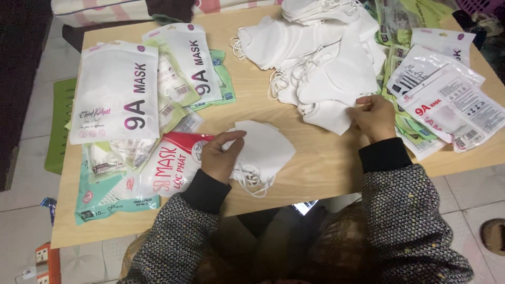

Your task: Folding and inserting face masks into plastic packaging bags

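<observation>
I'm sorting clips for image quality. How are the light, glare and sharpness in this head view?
Head view: soft, even light on the wooden table, only faint shadows under the left hand and right hand; the pile of white masks is bright, with little fold detail; mild sheen on the plastic packets; sleeves at the bottom edge look slightly soft; floor corners are dim.

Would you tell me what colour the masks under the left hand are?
White; the small stack of masks under the left hand shows best in the head view.
</observation>
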